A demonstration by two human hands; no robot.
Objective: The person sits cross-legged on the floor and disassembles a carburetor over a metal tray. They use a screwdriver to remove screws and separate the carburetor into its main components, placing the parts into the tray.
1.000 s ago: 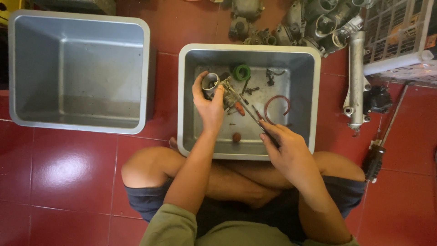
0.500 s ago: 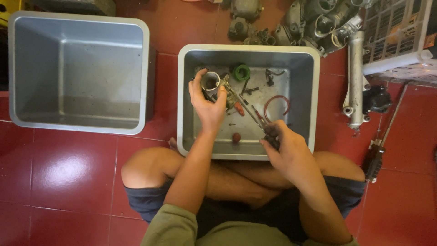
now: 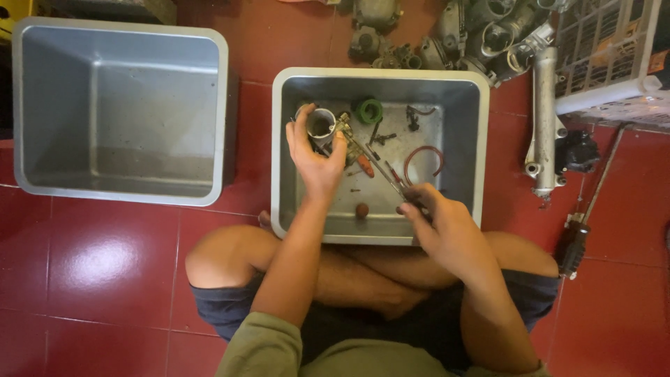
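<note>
I sit cross-legged on a red tile floor before a grey metal tub (image 3: 460,91). My left hand (image 3: 314,157) reaches into the tub and grips a small round metal part (image 3: 322,123) with an open bore. My right hand (image 3: 440,223) holds the handle of a long thin screwdriver (image 3: 373,162), whose tip meets the metal part. Loose in the tub lie a green ring (image 3: 370,110), a reddish rubber ring (image 3: 422,162), an orange piece (image 3: 365,165), a small brown ball (image 3: 362,209) and several small screws.
A second, larger grey tub (image 3: 118,112) stands to the left. Several grey engine parts (image 3: 481,35) lie beyond the near tub. A metal tube (image 3: 543,119), a white wire basket (image 3: 614,56) and a dark-handled tool (image 3: 583,223) sit at the right.
Both hands have shifted slightly inside the tub; the screwdriver stays against the metal part and my right hand has turned a little on the handle.
</note>
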